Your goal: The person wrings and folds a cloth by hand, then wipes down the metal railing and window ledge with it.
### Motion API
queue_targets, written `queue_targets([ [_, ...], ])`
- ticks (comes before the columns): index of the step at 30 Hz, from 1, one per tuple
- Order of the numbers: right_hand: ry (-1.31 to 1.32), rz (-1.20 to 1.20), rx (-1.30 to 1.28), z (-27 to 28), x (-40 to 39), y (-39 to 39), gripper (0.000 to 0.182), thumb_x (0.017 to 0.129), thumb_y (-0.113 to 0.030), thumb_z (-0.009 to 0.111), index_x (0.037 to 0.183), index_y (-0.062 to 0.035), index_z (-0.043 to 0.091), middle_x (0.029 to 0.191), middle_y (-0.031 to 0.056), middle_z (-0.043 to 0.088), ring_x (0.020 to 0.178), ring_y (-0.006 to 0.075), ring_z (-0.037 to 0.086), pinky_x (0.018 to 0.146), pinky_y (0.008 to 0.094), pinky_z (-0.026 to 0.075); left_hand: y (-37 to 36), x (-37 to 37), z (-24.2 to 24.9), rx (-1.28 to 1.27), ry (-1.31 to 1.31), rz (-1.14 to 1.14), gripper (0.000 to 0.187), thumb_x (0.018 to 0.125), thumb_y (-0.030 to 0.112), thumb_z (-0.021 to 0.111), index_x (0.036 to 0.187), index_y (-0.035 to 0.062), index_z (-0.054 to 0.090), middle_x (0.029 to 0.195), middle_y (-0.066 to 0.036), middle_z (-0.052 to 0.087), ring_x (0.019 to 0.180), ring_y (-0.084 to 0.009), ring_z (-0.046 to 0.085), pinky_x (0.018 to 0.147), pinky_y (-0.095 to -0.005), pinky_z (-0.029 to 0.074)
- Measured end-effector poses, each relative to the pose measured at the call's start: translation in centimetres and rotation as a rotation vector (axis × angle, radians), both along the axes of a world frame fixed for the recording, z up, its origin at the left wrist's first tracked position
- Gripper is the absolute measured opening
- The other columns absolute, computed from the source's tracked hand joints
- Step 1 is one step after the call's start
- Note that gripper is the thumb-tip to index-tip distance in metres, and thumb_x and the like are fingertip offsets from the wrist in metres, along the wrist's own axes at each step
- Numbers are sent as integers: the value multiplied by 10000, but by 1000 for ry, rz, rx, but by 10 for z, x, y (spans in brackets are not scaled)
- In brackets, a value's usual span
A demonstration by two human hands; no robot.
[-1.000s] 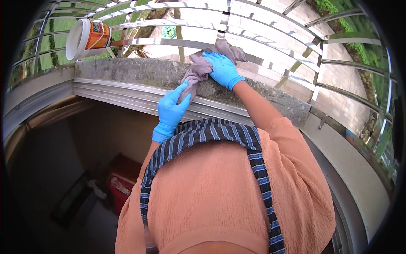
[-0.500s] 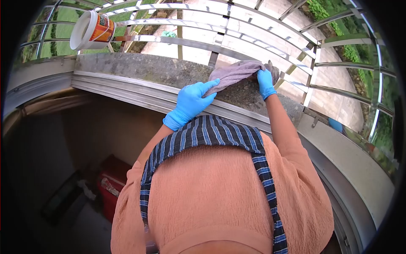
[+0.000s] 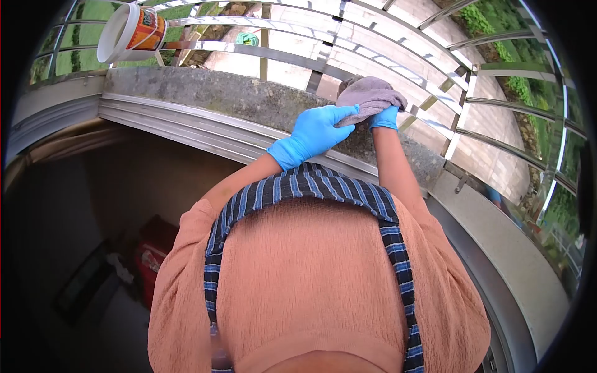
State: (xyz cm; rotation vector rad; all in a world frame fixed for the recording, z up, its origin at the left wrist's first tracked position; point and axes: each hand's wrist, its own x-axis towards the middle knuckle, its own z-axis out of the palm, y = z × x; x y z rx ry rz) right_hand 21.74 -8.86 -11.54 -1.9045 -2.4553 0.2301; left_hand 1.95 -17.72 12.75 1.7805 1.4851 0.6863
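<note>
A greyish-purple cloth (image 3: pixel 372 95) is bunched over the stone ledge, close to the metal railing. My left hand (image 3: pixel 317 132), in a blue glove, pinches the near left edge of the cloth between thumb and fingers. The cloth wraps over my right hand (image 3: pixel 385 117), also blue-gloved, hiding its fingers; only the back of the hand and the cuff show. Both hands are close together above the ledge (image 3: pixel 249 99).
A white bucket (image 3: pixel 118 34) with an orange label stands at the far left by the railing bars (image 3: pixel 292 58). A metal window track (image 3: pixel 186 127) runs along the ledge's near side. Below left is a dark room with a red object (image 3: pixel 149 261).
The cloth, stretched between my hands before, is now bunched up and folded over my right hand. My left hand has moved right, towards the right one.
</note>
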Motion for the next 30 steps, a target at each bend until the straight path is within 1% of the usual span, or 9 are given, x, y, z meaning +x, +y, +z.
queue_targets([
  [2, 1007, -220, -195, -26, -24, 3, 380, 958, -339, 361, 1194, -117, 560, 1252, 124, 552, 1141, 267, 512, 970, 407, 409, 1, -1, -4, 15, -6, -3, 395, 781, 242, 688, 1170, 184, 651, 895, -124, 669, 764, -291, 643, 684, -351, 518],
  [3, 1026, -185, -204, -26, -36, 2, 373, 954, -336, 368, 1175, -114, 570, 1233, 124, 562, 1128, 270, 521, 958, 406, 414, 2, -5, -3, -27, 14, 2, 396, 779, 234, 692, 1169, 179, 652, 898, -128, 671, 768, -287, 648, 689, -350, 520],
  [8, 474, 156, -189, 62, -115, 13, 341, 936, -320, 406, 1083, -100, 621, 1139, 125, 613, 1058, 283, 566, 903, 401, 442, -9, -41, -1, -94, 40, 120, 405, 770, 183, 709, 1169, 138, 652, 928, -144, 681, 809, -258, 675, 731, -334, 530],
  [14, -69, 48, 4, 53, -106, 29, 322, 913, -302, 451, 972, -83, 681, 1026, 126, 674, 974, 299, 620, 837, 395, 475, -6, -68, -10, -121, 15, 228, 364, 783, 245, 692, 1141, 186, 666, 898, -128, 678, 782, -247, 671, 703, -340, 535],
  [15, -181, 69, -166, 117, -95, 35, 299, 894, -272, 478, 863, -85, 710, 881, 109, 700, 843, 305, 659, 746, 393, 496, -2, -66, -2, -145, 32, 184, 361, 787, 248, 686, 1143, 196, 664, 900, -125, 678, 781, -247, 669, 699, -338, 534],
  [18, 232, -154, 35, 42, -15, 20, 286, 888, -294, 494, 921, -108, 708, 925, 108, 697, 856, 274, 662, 748, 368, 506, 6, -40, -1, -83, 95, -28, 366, 808, 277, 658, 1172, 235, 646, 877, -93, 668, 767, -278, 646, 699, -360, 528],
  [22, 9, -107, 5, 95, 52, -5, 303, 888, -290, 503, 1057, -101, 669, 1091, 113, 659, 1008, 253, 620, 872, 336, 480, 19, 10, -17, 73, 88, -279, 384, 799, 273, 665, 1181, 249, 637, 799, -94, 647, 702, -280, 630, 660, -367, 522],
  [27, 1428, -728, -152, 120, 81, -42, 339, 955, -250, 443, 1204, -62, 575, 1163, 91, 623, 1087, 225, 570, 960, 330, 433, 30, 14, 7, 119, 96, -314, 329, 796, 256, 668, 1124, 233, 674, 722, -88, 612, 640, -257, 614, 603, -351, 513],
  [30, 1787, -791, -140, 170, 74, -62, 366, 993, -222, 410, 1291, -40, 519, 1196, 74, 606, 1119, 202, 547, 999, 322, 412, 32, -15, 38, -172, -235, -167, 330, 803, 160, 659, 1133, 153, 677, 830, -59, 675, 701, -140, 631, 667, -279, 518],
])
